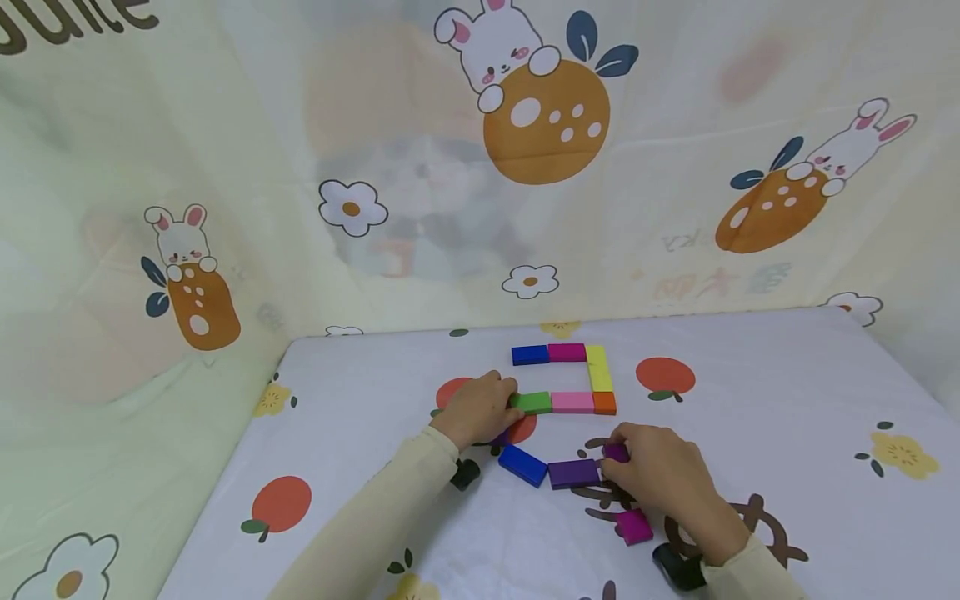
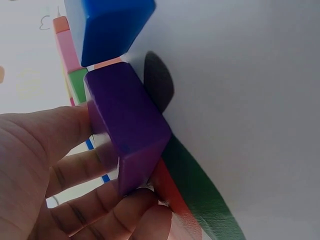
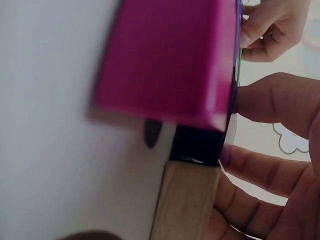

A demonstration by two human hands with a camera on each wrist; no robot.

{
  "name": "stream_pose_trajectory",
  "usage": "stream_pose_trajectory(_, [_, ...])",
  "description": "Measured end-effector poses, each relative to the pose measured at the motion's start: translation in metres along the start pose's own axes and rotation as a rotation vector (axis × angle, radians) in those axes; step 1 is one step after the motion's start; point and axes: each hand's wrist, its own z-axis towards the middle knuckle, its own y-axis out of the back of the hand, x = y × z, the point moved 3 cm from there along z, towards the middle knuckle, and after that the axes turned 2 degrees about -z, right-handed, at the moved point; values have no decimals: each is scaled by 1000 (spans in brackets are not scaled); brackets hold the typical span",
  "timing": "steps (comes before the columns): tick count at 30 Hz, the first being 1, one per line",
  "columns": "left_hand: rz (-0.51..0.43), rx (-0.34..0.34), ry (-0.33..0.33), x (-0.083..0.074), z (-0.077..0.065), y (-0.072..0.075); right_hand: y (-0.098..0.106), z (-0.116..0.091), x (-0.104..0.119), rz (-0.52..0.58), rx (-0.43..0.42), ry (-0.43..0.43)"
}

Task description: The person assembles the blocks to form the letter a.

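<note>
My left hand (image 1: pixel 478 408) is bent around a purple block (image 2: pixel 127 110), thumb at its far side and fingers by its end; some fingertips are hidden behind it. That hand also overlaps the left end of a green block (image 1: pixel 532 403). Just in front of it, a blue block (image 1: pixel 522 465) lies at a slant, meeting another purple block (image 1: pixel 574 474). At that block's right end, my right hand (image 1: pixel 667 467) pinches a small purple block (image 1: pixel 616 452). A bare-wood face (image 3: pixel 187 200) shows beside its fingers. A magenta block (image 1: pixel 634 527) lies nearer me, large in the right wrist view.
Beyond the hands, a row of blocks bends round: blue (image 1: pixel 530 356), magenta (image 1: pixel 567 352), yellow (image 1: pixel 599 368), orange (image 1: pixel 604 403) and pink (image 1: pixel 572 403), ending at the green one. A printed cloth (image 1: pixel 787 400) covers the table, and a printed curtain (image 1: pixel 420 108) hangs behind.
</note>
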Motion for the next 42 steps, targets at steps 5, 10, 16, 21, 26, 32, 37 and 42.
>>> stream_pose_trajectory(5, [0,-7,-8,1,0,-1,1,7,0,23,3,-18])
stream_pose_trajectory(10, [0,-5,-10,2,2,-3,4,8,-3,38,19,-2])
stream_pose_trajectory(16, [-4,0,1,2,1,-2,11,8,-8,86,111,97])
stream_pose_trajectory(21, [14,-49,-9,-2,-6,3,13,8,-10,84,151,130])
stream_pose_trajectory(26, [18,-49,-168,-23,-19,8,13,11,-9,74,131,113])
stream_pose_trajectory(32, [19,40,-340,-51,-32,-1,13,13,-8,94,118,67])
stream_pose_trajectory(37, [88,38,-391,-61,-34,-9,12,15,-8,121,120,56])
stream_pose_trajectory(42, [114,52,-416,-63,-34,-14,13,18,-9,125,114,67])
